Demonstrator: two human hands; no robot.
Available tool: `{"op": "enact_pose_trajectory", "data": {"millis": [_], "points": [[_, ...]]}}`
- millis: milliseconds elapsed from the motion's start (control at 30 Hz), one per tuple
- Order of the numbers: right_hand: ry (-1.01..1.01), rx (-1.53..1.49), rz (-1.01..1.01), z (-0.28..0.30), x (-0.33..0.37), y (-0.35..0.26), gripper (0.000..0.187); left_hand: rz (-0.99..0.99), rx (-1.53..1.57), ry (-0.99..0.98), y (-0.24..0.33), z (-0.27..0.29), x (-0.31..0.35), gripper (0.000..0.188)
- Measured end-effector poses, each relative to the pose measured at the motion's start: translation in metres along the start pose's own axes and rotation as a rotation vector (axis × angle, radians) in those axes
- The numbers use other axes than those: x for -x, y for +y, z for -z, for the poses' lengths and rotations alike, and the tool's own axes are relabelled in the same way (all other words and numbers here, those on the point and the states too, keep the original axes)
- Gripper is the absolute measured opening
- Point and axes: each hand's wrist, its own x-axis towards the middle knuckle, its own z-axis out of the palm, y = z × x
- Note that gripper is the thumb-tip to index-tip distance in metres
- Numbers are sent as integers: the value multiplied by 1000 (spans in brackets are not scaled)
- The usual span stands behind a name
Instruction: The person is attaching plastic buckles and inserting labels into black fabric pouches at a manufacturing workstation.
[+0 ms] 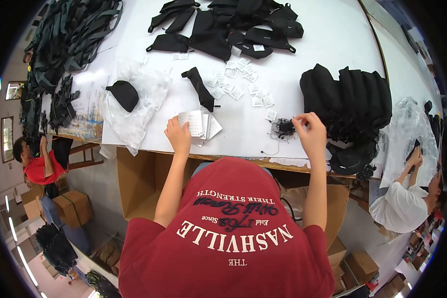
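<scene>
At the table's near edge my left hand [178, 136] grips a small stack of white printed cards [197, 123], fanned out at its right side. My right hand [313, 133] is closed in a pinch beside a tangle of thin black strings [282, 128], and seems to hold some of them. A narrow black fabric piece [199, 88] lies just beyond the cards. Between the hands and farther off, several small white tags [236, 92] are scattered on the table.
Black pouches [211, 35] are heaped at the far side. Right of my right hand stand stacked black fabric pieces [345, 97]. A black pouch [124, 95] rests on clear plastic [144, 82] at left, near piled dark straps [74, 35]. People sit at both sides [37, 166].
</scene>
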Motion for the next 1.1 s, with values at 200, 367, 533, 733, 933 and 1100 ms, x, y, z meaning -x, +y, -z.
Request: {"op": "enact_pose_trajectory", "data": {"millis": [200,367,533,733,933,1100], "points": [[96,-123,63,31,3,-16,4,103,211,-9,12,20,-20,34],[203,-755,-66,23,1,-31,3,218,83,35,3,16,-17,33],[-166,-913,-246,12,11,-38,4,199,315,-162,23,39,-13,24],[-366,-789,-119,-14,21,-87,6,456,1115,-515,134,140,-2,30],[-313,-567,108,-22,21,-120,8,88,1275,-362,163,141,17,33],[-258,-523,190,-21,24,-116,10,-7,1180,-334,167,146,17,15]]}}
